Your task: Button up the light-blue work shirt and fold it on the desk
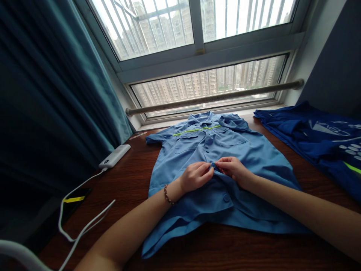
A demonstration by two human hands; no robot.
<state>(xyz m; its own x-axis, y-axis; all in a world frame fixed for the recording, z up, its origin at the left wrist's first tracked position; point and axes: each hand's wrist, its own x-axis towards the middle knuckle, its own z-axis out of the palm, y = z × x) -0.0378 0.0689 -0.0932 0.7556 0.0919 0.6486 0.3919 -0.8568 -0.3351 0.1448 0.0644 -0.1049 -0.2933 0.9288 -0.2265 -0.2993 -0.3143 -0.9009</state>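
Note:
A light blue short-sleeved shirt (175, 177) with a yellow-green stripe across the chest lies spread on the table, its collar toward the window. My left hand (197, 175) pinches the front placket from the left. From the other side, my right hand (231, 169) grips the placket cloth between thumb and fingers. Between the two sets of fingertips shows a small blue button (213, 165). Lower on the front another button (226, 198) is visible near the hem. A dark beaded bracelet (167, 195) is around my left wrist.
A folded dark blue garment (318, 131) with white print lies at the right. On the left are a white power bank (115, 156), its white cable (80, 184) and a dark flat object with a yellow strip (73, 199). Behind are a metal rail (214, 98), a window and a blue curtain (93, 75).

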